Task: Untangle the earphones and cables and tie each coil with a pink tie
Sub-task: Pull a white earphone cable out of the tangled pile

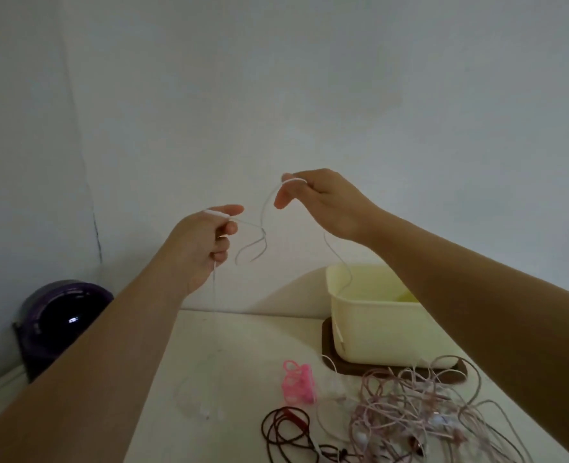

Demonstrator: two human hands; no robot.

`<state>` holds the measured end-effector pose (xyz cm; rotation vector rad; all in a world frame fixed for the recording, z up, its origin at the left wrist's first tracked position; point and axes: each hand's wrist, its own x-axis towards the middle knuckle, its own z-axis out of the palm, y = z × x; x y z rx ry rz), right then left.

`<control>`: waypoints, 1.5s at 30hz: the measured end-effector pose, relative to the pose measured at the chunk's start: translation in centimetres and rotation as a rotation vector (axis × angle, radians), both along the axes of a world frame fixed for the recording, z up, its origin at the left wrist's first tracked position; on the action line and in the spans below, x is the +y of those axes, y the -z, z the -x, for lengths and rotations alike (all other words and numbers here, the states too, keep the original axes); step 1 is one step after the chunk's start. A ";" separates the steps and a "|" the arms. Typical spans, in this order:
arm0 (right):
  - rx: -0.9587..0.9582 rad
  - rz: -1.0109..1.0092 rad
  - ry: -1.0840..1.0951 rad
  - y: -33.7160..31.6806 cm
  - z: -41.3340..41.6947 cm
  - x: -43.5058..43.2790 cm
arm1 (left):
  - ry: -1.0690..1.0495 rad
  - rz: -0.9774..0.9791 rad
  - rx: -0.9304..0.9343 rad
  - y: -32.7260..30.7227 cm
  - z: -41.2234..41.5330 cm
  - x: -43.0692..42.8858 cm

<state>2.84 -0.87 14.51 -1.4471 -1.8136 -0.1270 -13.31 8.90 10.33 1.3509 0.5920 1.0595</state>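
Slack was what you needed: your left grip (206, 242) pinched the white cable (263, 212), your right grip (323, 202) held its loop, high above the desk (243, 345); easing the crossing open looked wiser than tugging.

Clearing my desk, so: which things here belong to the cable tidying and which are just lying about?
Job: white cable gripped by left hand and right hand; pink ties; pinkish cable tangle; dark red cable.
Lying about: cream tub (perhaps storage); brown mat under it; purple round device.
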 end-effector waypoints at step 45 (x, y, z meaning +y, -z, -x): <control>0.195 0.450 0.238 12.8 -2.2 7.5 | -0.252 -0.211 -0.612 2.2 5.3 0.5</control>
